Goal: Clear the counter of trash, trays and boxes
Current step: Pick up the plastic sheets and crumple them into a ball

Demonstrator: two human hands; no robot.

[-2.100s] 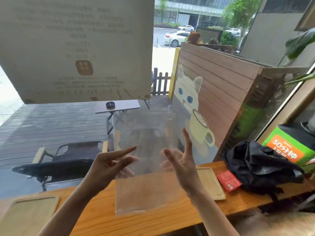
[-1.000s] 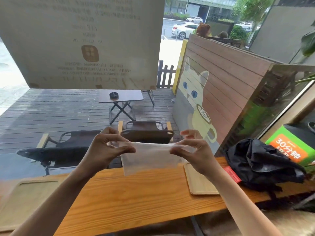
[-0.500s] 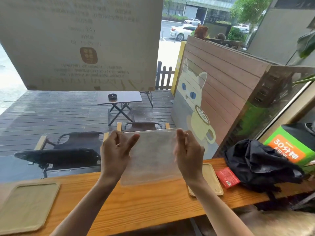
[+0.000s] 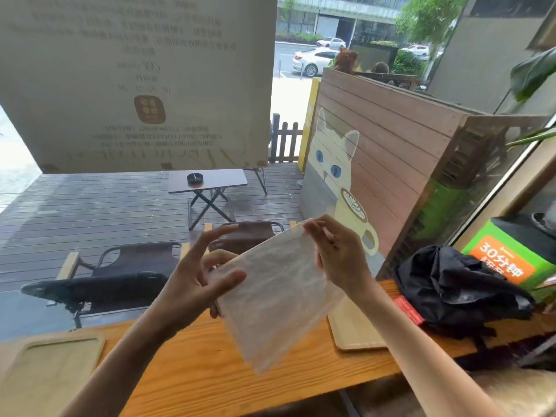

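A folded translucent plastic bag (image 4: 276,299) hangs tilted above the wooden counter (image 4: 192,368). My right hand (image 4: 337,254) pinches its upper right corner. My left hand (image 4: 198,281) holds its left edge, thumb on the front and the other fingers spread behind. Two wooden trays lie on the counter: one (image 4: 45,374) at the far left, one (image 4: 355,329) to the right, partly hidden by the bag and my right arm. A small red packet (image 4: 409,310) lies beside the right tray.
A crumpled black bag (image 4: 457,284) sits on the counter's right end, with a green and orange box (image 4: 511,257) behind it. A window runs along the counter's far edge; chairs and a small table stand outside.
The bag went from a large open sheet to a folded packet. Since half a second ago it has tilted, its right corner raised, and my left fingers have spread.
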